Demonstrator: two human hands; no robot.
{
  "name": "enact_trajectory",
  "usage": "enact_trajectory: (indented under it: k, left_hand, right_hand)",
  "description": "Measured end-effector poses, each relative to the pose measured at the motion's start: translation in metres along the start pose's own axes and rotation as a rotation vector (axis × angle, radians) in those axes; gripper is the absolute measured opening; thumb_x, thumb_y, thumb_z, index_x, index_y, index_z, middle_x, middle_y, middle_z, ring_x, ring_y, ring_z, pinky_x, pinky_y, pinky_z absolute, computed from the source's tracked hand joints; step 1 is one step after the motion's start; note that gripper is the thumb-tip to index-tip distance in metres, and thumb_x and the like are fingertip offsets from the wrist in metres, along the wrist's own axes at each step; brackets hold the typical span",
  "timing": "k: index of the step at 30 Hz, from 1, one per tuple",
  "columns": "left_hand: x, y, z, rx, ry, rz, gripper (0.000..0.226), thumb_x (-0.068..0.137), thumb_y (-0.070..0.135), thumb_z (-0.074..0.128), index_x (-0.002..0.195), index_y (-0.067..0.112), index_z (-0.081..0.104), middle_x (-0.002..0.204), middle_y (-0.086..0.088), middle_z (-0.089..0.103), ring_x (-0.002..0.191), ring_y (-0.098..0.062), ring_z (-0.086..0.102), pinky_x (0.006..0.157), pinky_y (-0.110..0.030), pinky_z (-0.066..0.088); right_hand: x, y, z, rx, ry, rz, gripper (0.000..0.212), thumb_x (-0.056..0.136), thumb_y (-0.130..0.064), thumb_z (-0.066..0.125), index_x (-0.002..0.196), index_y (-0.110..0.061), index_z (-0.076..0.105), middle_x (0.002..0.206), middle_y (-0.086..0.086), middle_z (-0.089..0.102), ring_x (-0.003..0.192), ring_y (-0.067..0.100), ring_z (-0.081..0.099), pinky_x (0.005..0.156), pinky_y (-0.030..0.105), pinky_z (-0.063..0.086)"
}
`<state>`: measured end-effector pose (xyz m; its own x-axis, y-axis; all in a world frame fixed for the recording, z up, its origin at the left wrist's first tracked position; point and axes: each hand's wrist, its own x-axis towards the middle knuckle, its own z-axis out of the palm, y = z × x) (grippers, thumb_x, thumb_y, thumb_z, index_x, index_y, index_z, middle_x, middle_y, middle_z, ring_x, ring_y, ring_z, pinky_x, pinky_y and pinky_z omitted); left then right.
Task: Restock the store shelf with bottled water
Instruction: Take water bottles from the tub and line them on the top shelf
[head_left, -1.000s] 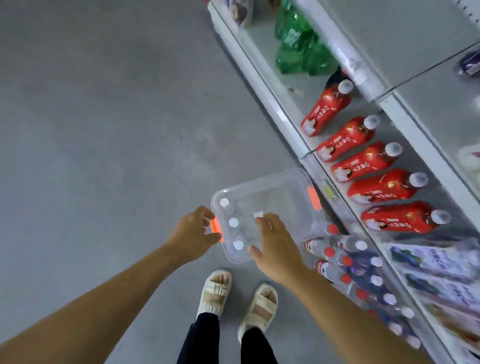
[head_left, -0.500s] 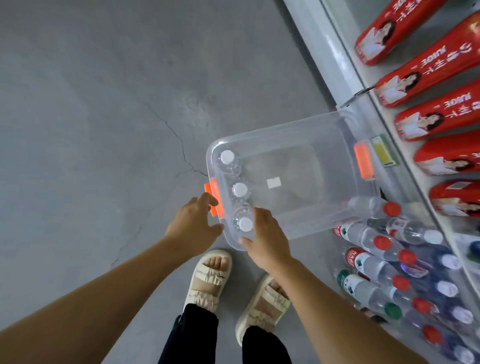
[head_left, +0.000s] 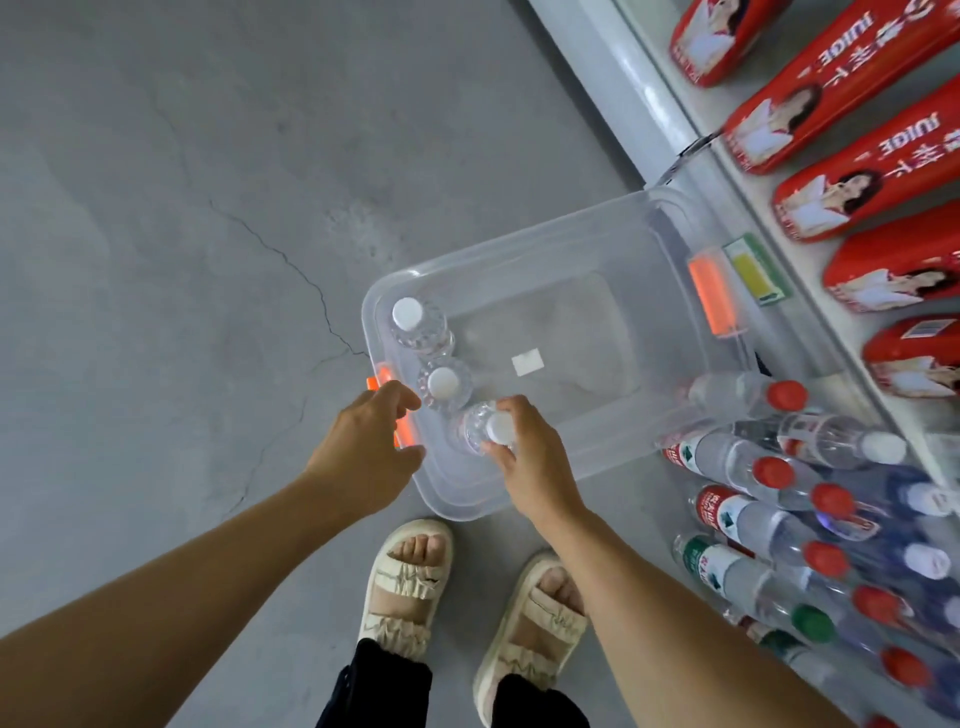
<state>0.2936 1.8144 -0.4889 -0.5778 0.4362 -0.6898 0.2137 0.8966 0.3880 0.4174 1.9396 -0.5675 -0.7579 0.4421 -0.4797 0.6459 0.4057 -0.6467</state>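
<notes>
Clear plastic bin (head_left: 519, 291) on the floor is nearly emptied: three white-capped water bottles are left, lined along the wall nearest the hands. Nearest bottle (head_left: 480, 431) is pinched at the cap by the right hand (head_left: 530, 457); not yet lifted, judging by its seat in the row. Left hand (head_left: 363, 447) is curled at the bin's orange latch (head_left: 402, 428), just left of that bottle; actual grip on it cannot be told. All three stand upright, long axis vertical, caps up. Bottom shelf (head_left: 810, 499), right of the right hand, is already packed with lying bottles. Remaining: three transfers.
</notes>
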Motion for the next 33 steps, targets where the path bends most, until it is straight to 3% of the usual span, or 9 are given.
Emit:
enact_trajectory:
  k: [6,8,10,13,18,22,25,29,33]
  left_hand:
    - [-0.011,0.032,-0.018,-0.015,-0.020,0.031,0.042,0.085,0.016,0.066,0.122,0.021,0.047,0.121,-0.001,0.055,0.106,-0.017,0.054,0.083,-0.025,0.044]
    - [-0.031,0.074,-0.044,-0.002,-0.006,0.098,0.043,0.083,0.015,0.067,0.122,0.019,0.048,0.119,0.000,0.056,0.105,-0.018,0.055,0.082,-0.025,0.044]
    - [-0.036,0.081,-0.047,-0.001,-0.013,0.100,0.045,0.083,0.017,0.068,0.123,0.020,0.048,0.118,0.001,0.056,0.105,-0.017,0.055,0.087,-0.027,0.045]
    - [-0.061,0.123,-0.072,-0.020,-0.021,0.167,0.048,0.081,0.019,0.071,0.122,0.022,0.047,0.117,0.002,0.056,0.104,-0.014,0.054,0.089,-0.027,0.046]
    - [-0.112,0.198,-0.127,-0.080,-0.012,0.283,0.053,0.077,0.021,0.076,0.121,0.022,0.047,0.113,0.004,0.055,0.098,-0.011,0.053,0.081,-0.021,0.043]
    - [-0.153,0.252,-0.173,-0.138,0.006,0.394,0.059,0.075,0.020,0.078,0.125,0.020,0.046,0.117,0.000,0.054,0.101,-0.013,0.053,0.087,-0.024,0.044]
    - [-0.182,0.289,-0.206,-0.173,0.031,0.462,0.062,0.075,0.020,0.077,0.127,0.019,0.044,0.117,-0.002,0.052,0.102,-0.014,0.052,0.088,-0.024,0.042]
    - [-0.220,0.332,-0.245,-0.176,0.060,0.552,0.066,0.074,0.025,0.077,0.129,0.021,0.041,0.113,0.002,0.051,0.108,-0.017,0.053,0.090,-0.028,0.043]
    - [-0.265,0.368,-0.282,-0.177,0.079,0.663,0.066,0.074,0.029,0.078,0.127,0.025,0.040,0.109,0.011,0.052,0.106,-0.013,0.055,0.083,-0.026,0.040]
  right_hand:
    - [-0.004,-0.010,-0.073,0.112,0.029,0.009,0.030,0.083,-0.016,0.070,0.107,-0.015,0.052,0.082,-0.010,0.056,0.079,0.014,0.055,0.065,0.016,0.036]
    - [-0.021,-0.034,-0.141,0.168,0.090,-0.017,0.034,0.078,-0.032,0.071,0.099,-0.018,0.049,0.075,-0.014,0.054,0.069,0.006,0.053,0.061,0.011,0.039]
    - [-0.020,-0.044,-0.163,0.180,0.086,-0.049,0.043,0.075,-0.043,0.071,0.098,-0.013,0.050,0.075,-0.008,0.055,0.068,0.007,0.053,0.064,0.018,0.043]
    - [-0.037,-0.075,-0.232,0.222,0.114,-0.027,0.028,0.080,-0.021,0.073,0.097,-0.015,0.051,0.080,-0.005,0.054,0.073,0.010,0.050,0.073,0.026,0.045]
    - [-0.072,-0.139,-0.346,0.192,0.253,-0.063,0.023,0.083,-0.025,0.070,0.098,-0.019,0.054,0.078,-0.012,0.055,0.069,0.004,0.049,0.060,0.009,0.038]
    - [-0.107,-0.196,-0.423,0.149,0.352,-0.090,0.018,0.086,-0.030,0.066,0.086,-0.025,0.049,0.070,-0.012,0.051,0.060,-0.006,0.049,0.052,0.008,0.036]
    - [-0.130,-0.238,-0.469,0.142,0.429,-0.067,0.020,0.085,-0.037,0.066,0.087,-0.026,0.049,0.075,-0.009,0.055,0.068,0.004,0.053,0.056,0.014,0.041]
    - [-0.164,-0.292,-0.520,0.208,0.505,-0.042,0.035,0.082,-0.039,0.067,0.090,-0.009,0.051,0.091,0.010,0.062,0.089,0.031,0.063,0.074,0.050,0.055]
    - [-0.203,-0.344,-0.560,0.304,0.559,-0.020,0.043,0.074,-0.043,0.068,0.098,-0.010,0.054,0.105,0.011,0.061,0.098,0.030,0.062,0.080,0.053,0.054]
